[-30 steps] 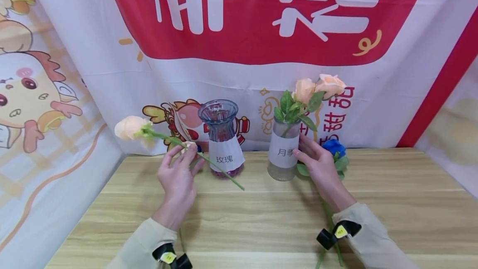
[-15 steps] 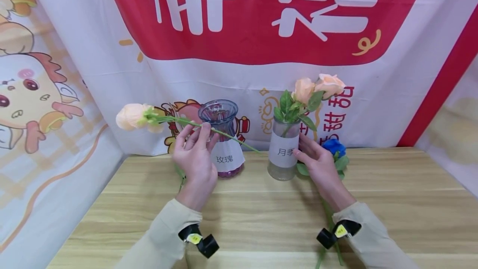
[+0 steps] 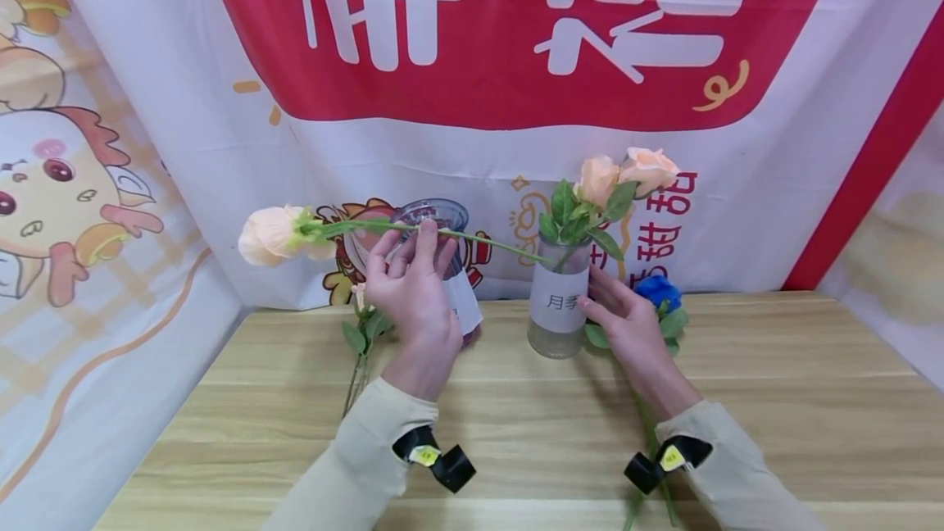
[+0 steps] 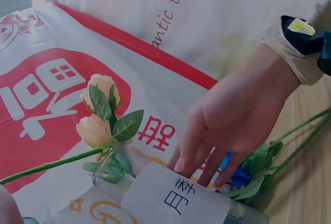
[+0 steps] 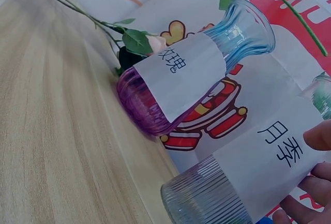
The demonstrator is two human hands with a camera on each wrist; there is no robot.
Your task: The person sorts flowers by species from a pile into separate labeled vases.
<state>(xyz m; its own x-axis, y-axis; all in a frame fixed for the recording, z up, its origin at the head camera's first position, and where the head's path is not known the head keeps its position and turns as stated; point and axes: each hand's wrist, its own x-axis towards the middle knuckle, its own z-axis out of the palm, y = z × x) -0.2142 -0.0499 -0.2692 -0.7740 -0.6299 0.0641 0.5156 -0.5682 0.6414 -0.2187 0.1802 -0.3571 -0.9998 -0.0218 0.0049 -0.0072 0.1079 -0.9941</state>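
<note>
My left hand pinches the green stem of a pale peach rose, raised above the table. Its bloom points left, and the stem's free end comes up to the mouth of the clear glass vase. Whether the tip is inside the mouth, I cannot tell. My right hand holds that vase from the right side, thumb at the front label and fingers towards the back. Peach roses with green leaves stand in it. Partly hidden behind my left hand is a blue-and-purple glass vase with a white label.
To the left, a leafy flower lies by the purple vase. A blue flower lies beside my right hand, its stems running under my right forearm. A printed cloth hangs behind the wooden table.
My left hand has moved right and up with the rose, passing in front of the purple vase, and the stem has levelled out towards the clear vase. My right hand has stayed put.
</note>
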